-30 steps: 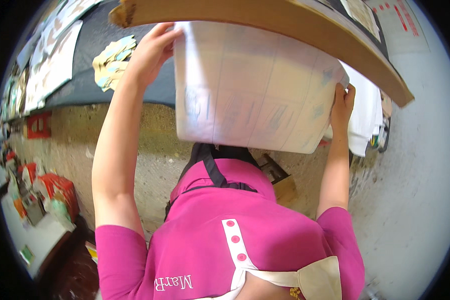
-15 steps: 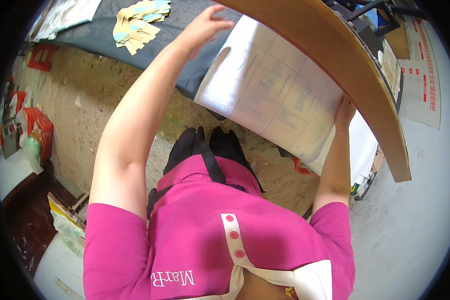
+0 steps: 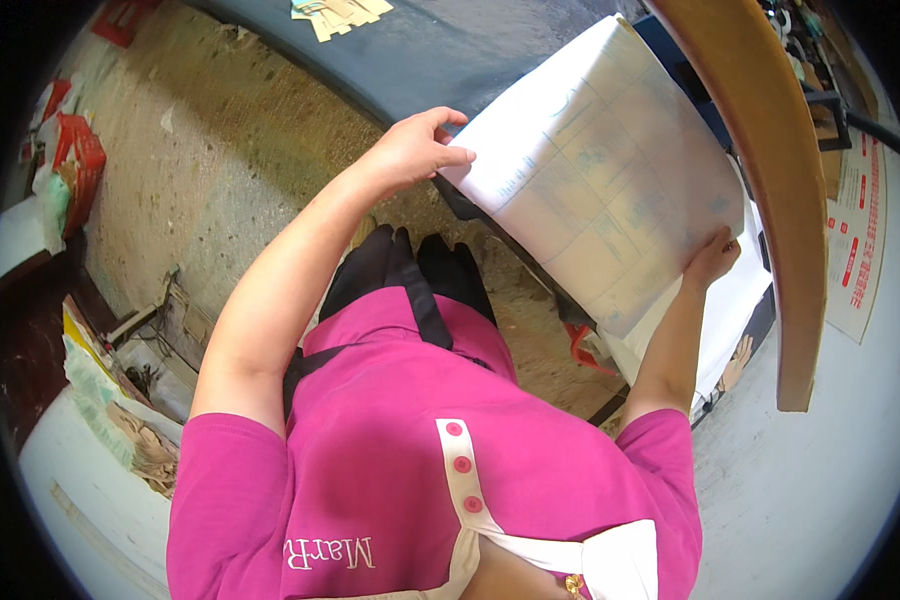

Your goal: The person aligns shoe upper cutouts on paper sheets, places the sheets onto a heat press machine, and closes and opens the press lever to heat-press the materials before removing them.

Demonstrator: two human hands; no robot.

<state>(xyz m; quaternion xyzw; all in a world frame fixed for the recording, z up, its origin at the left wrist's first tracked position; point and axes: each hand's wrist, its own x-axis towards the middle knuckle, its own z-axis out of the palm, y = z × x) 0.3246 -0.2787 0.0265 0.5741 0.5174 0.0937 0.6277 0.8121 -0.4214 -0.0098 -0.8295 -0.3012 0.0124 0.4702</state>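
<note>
A large, pale, semi-translucent sheet (image 3: 595, 180) printed with a grid of panels and faint drawings slopes in front of me over the dark work table. At its left corner is my left hand (image 3: 410, 152), thumb and fingers apart, with the thumb meeting the sheet's edge. My right hand (image 3: 712, 258) has its fingers curled around the lower right edge of the sheet. Under that edge lies white paper (image 3: 710, 345). Whether the printed piece is one layer or several, I cannot tell.
A thick brown curved bar (image 3: 795, 200) arches along the right of the sheet. Cream paper strips (image 3: 338, 14) lie on the dark table (image 3: 420, 60). Red crates (image 3: 80, 170) stand on the floor at left. A printed poster (image 3: 860, 240) is at far right.
My left hand has come down from above the table to the sheet's left corner. The sheet has turned and shifted right with my right hand on it. The view has also shifted.
</note>
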